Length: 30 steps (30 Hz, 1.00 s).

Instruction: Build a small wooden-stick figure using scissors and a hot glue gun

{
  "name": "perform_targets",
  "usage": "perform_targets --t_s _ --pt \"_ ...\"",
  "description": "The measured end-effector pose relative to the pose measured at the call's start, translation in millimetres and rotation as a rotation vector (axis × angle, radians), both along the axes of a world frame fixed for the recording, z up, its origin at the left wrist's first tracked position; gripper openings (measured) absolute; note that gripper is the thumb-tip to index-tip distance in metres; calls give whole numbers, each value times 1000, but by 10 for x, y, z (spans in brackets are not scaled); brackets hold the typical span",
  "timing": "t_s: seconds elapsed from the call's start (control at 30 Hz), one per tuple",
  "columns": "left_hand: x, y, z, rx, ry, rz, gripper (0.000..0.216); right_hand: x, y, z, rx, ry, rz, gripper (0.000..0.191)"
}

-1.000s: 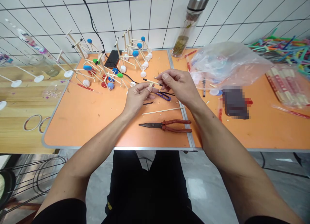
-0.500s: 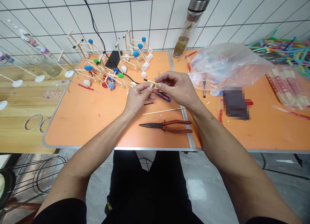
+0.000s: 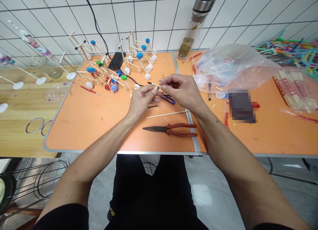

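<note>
In front of my body, my two hands meet over the orange table [image 3: 99,130]. Between the thumb and fingers of my right hand [image 3: 182,90] is a short wooden stick [image 3: 155,85] with a black end pointing left. My left hand [image 3: 141,102] pinches another pale stick piece [image 3: 156,87] right beneath it; the fingers hide most of that piece. Small purple-handled snips [image 3: 169,99] lie just behind the hands. Nearer to me are a thin loose stick [image 3: 167,114] and long-nose pliers [image 3: 169,129] with red-brown handles.
Stick structures [image 3: 93,71] with blue, green and white caps stand at the back left. A tall glass bottle [image 3: 187,41] is by the tiled wall. To the right lie a clear plastic bag [image 3: 236,67], a blurred dark object [image 3: 240,105] and packed sticks [image 3: 294,87].
My right hand has shifted very slightly to the right with the black-ended stick. My left hand keeps its place, and the table items are unmoved.
</note>
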<state>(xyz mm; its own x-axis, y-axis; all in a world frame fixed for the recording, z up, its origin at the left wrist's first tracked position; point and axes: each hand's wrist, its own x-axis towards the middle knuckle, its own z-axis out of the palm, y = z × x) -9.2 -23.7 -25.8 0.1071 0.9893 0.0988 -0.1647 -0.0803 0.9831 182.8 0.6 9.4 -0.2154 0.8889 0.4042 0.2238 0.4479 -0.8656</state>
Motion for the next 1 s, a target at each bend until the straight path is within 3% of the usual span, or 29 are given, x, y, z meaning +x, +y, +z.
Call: perform_targets --t_s 1.0 --pt "-7 19 -33 13 6 2 40 -5 -1 1 -10 -26 -19 13"
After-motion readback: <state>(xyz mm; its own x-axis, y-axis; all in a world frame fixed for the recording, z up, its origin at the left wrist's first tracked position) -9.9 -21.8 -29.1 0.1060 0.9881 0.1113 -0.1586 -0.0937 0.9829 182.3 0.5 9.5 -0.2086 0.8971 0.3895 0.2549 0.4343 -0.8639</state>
